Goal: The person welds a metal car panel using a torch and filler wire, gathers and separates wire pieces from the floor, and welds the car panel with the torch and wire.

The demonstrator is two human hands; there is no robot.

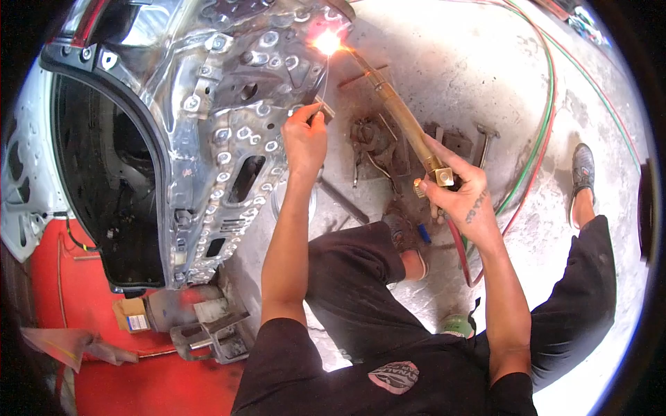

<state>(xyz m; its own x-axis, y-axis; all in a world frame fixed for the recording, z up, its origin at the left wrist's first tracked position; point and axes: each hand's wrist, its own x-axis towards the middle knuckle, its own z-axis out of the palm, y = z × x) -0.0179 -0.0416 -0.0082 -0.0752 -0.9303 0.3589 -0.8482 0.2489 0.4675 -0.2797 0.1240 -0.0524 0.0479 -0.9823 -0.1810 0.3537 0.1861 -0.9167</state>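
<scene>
My right hand is wrapped round the rear end of a brass torch, beside its valve knobs. The torch points up and left, and a bright flame glows at its tip against the upper edge of a bare metal car body panel. Between the fingertips of my left hand is a thin wire that runs up to the glow. The glare hides the spot where wire, flame and panel come together.
Red and green hoses curve over the concrete floor at the right. A hammer and rusty metal parts lie below the torch. A metal stand and a cardboard box are at the lower left.
</scene>
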